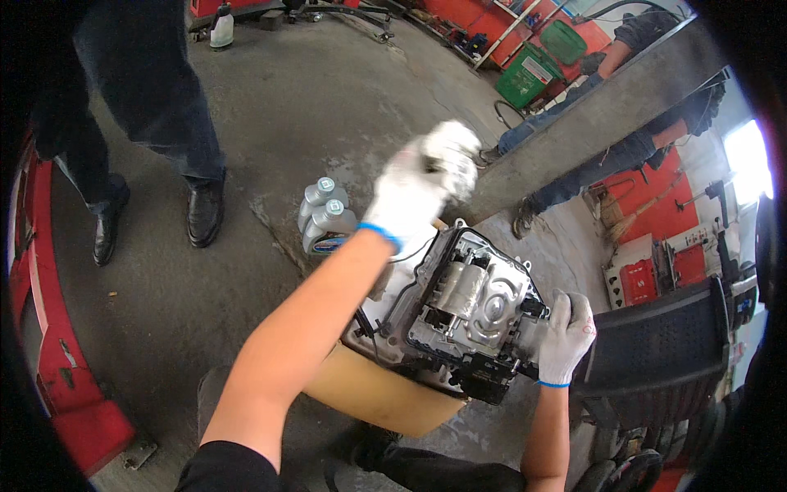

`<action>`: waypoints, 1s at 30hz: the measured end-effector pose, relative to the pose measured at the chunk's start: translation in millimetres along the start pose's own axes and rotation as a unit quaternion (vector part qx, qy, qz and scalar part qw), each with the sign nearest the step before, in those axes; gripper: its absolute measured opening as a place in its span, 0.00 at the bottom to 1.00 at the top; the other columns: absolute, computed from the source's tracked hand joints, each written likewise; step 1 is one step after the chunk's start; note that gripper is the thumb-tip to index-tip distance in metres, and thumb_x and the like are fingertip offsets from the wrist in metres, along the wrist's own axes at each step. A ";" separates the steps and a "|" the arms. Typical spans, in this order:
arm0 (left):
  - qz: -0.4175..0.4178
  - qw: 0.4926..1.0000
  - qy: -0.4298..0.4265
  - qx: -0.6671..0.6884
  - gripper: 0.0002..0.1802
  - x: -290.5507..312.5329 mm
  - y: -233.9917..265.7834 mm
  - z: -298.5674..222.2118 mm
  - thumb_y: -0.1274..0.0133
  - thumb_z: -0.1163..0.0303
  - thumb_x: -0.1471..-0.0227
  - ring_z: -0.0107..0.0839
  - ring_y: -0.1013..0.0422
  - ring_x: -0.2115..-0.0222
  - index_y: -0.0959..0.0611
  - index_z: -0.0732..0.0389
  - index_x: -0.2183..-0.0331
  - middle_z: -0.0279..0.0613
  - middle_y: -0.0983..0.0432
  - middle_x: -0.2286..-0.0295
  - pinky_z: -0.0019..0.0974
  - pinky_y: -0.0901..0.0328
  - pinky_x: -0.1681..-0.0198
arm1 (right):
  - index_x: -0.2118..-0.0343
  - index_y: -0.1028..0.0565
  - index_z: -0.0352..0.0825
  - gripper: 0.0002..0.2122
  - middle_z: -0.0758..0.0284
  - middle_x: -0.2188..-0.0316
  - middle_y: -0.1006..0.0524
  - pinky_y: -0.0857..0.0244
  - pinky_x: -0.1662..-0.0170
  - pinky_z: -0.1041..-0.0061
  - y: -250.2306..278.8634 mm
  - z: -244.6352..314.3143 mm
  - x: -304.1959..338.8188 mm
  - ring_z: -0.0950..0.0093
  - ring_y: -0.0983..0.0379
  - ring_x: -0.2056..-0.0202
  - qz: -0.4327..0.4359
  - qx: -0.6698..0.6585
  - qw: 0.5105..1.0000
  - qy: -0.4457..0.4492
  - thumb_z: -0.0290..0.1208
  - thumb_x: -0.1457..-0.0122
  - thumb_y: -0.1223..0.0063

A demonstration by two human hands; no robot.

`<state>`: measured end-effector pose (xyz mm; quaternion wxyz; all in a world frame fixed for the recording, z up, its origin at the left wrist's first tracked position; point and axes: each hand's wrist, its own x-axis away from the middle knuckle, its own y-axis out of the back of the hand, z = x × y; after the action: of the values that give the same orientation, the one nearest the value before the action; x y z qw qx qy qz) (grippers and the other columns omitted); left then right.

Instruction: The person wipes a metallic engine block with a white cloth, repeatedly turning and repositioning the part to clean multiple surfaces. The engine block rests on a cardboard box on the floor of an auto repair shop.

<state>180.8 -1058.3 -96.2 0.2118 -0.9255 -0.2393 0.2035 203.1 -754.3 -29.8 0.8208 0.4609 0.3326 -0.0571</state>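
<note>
A metal transmission valve body with a silver cylinder, black gasket rim and black connectors lies in front of me. It rests on a larger pale metal housing. My left hand, in a white knit glove with a blue cuff, is raised above its far left corner. Its fingers are curled and smeared by motion; what they hold, if anything, I cannot make out. My right hand, gloved alike, is closed on the valve body's right side; the fingertips are partly hidden.
Two grey fluid bottles stand beyond the housing, and a tan cardboard piece is below it. A person in dark trousers stands at left. A metal post rises at right, another person behind it. A black plastic seat is at right.
</note>
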 end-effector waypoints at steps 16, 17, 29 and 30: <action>0.023 0.879 0.205 0.430 0.15 173.2 76.7 -50.2 0.56 0.63 0.32 0.34 0.25 0.55 0.26 0.62 0.50 0.45 0.24 0.56 0.39 0.28 0.49 | 0.60 0.21 0.28 0.08 0.60 0.71 0.19 0.30 0.63 0.77 41.8 66.2 10.1 0.75 0.24 0.71 -0.027 -0.079 0.996 0.042 0.24 0.40 0.45; 0.039 0.903 0.183 0.386 0.16 177.7 73.6 -49.6 0.53 0.65 0.33 0.34 0.25 0.54 0.26 0.62 0.49 0.44 0.24 0.55 0.39 0.28 0.49 | 0.59 0.21 0.29 0.10 0.60 0.72 0.20 0.29 0.65 0.75 47.1 91.7 24.0 0.73 0.23 0.71 0.030 -0.049 0.993 0.098 0.26 0.42 0.42; 0.134 0.944 0.242 0.181 0.13 223.1 -34.5 -93.9 0.43 0.71 0.43 0.23 0.25 0.63 0.18 0.65 0.56 0.36 0.18 0.66 0.32 0.29 0.56 | 0.56 0.23 0.28 0.13 0.59 0.72 0.21 0.28 0.63 0.69 93.7 155.3 74.6 0.68 0.21 0.66 0.152 -0.063 0.985 -0.047 0.26 0.44 0.43; 0.165 0.908 0.287 0.258 0.15 224.0 -34.8 -90.8 0.43 0.68 0.42 0.26 0.24 0.64 0.19 0.67 0.55 0.38 0.19 0.65 0.33 0.28 0.58 | 0.57 0.23 0.28 0.12 0.69 0.74 0.23 0.32 0.67 0.74 98.3 149.8 71.5 0.79 0.27 0.70 0.152 -0.196 0.954 -0.166 0.28 0.40 0.46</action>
<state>391.6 -938.8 -65.7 0.4660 -0.8833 0.0487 0.0158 371.6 -802.2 51.1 0.9376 0.3199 0.1226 0.0594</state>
